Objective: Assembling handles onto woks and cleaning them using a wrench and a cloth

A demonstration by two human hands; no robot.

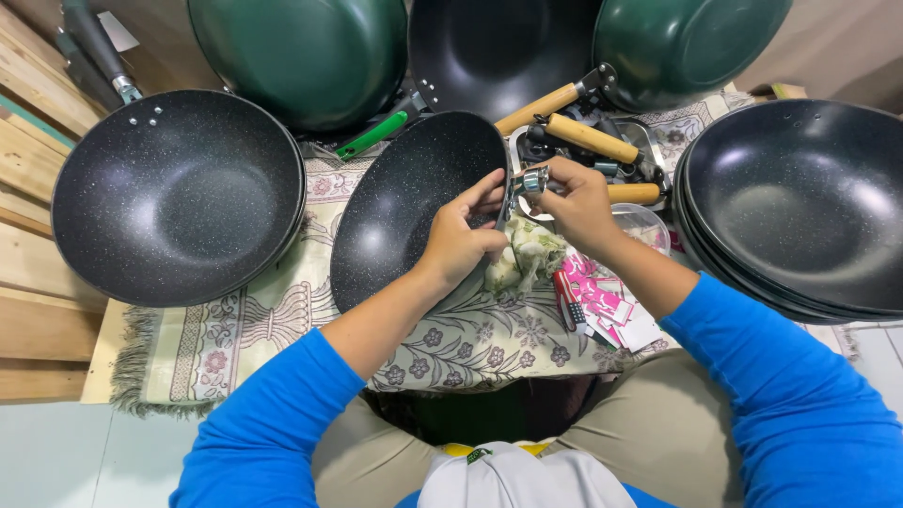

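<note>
Near the middle of the patterned cloth [282,325], a speckled black wok [400,202] stands tilted on its edge, and the left hand [461,235] closes its fingers on the rim. Just beside it, the right hand [578,202] pinches a small metal handle bracket [534,179] against that rim. Wooden handles [591,138] lie in a tray behind, and stacked woks [800,202] sit at the right edge.
</note>
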